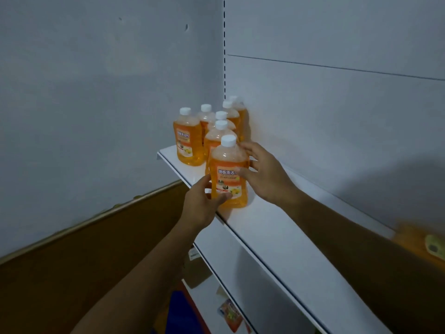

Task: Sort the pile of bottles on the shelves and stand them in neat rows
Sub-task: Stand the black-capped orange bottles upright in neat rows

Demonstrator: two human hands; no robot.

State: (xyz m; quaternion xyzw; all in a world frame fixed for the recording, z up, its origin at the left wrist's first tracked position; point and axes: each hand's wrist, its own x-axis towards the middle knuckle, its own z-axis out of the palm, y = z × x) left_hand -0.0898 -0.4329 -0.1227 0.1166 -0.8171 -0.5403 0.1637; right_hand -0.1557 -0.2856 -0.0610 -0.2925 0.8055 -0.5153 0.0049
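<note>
From my feed, the grey wall (84, 92) fills the left, smooth plaster with a few small marks, and below it runs a brown panel (72, 268) with a pale trim along its top edge. Next comes my left hand (201, 208), reaching up from below the shelf edge; its thumb and fingers curl round the lower left of the front bottle (228, 174), thumb across the label near the base, so it grips the bottle. That bottle stands upright on the shelf (277, 237), near the front edge, clear plastic with rounded shoulders, orange liquid, a ribbed white cap and an orange and white label with printed characters. Behind it more bottles (212, 126) of the same kind stand upright in two rough lines running back to the corner, one (189, 138) at the left front of the group, the rest partly hidden behind each other. My right hand (265, 174) lies against the right side of the front bottle, fingers spread and fairly straight, fingertips touching the label and shoulder; it touches rather than grips. The shelf is smooth white metal, sloping away to the right, with a white back panel (337, 104) and a slotted upright (224, 44) in the corner. At far right a blurred orange shape (419, 244) lies on the shelf; I cannot tell what it is. Lower shelves (216, 297) below hold dim, unclear items.
</note>
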